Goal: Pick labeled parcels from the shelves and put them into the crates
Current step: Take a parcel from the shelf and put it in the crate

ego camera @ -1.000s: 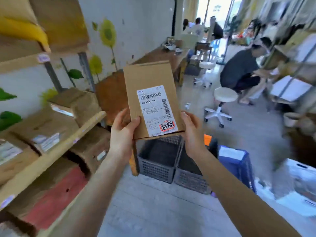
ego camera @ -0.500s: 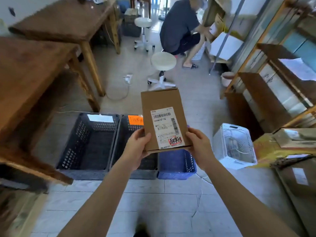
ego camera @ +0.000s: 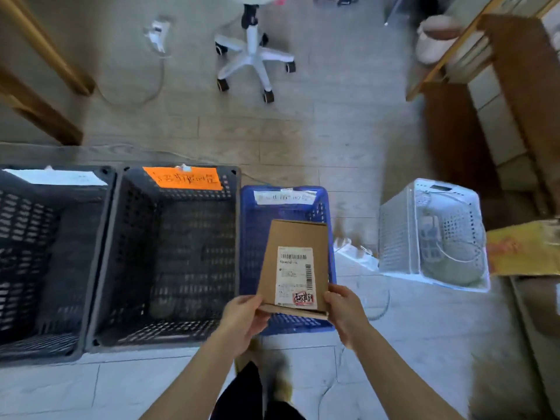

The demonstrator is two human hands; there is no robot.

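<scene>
I hold the parcel (ego camera: 293, 237) by its near edge. My left hand (ego camera: 242, 319) grips the left corner and my right hand (ego camera: 345, 313) grips the right corner, thumbs on top. The parcel is flat brown cardboard. Its label (ego camera: 295, 277) faces up, with a red stamp at the near end. The parcel sits over the blue crate (ego camera: 254, 231), tilted; contact with the crate cannot be told. A black crate (ego camera: 136, 253) with an orange tag (ego camera: 183, 178) stands just beside it on the left. A white basket (ego camera: 397, 234) stands apart on the right.

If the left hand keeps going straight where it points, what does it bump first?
The left hand grips the parcel; pushed on, they would probably meet the blue crate below, though depth is unclear.
</scene>
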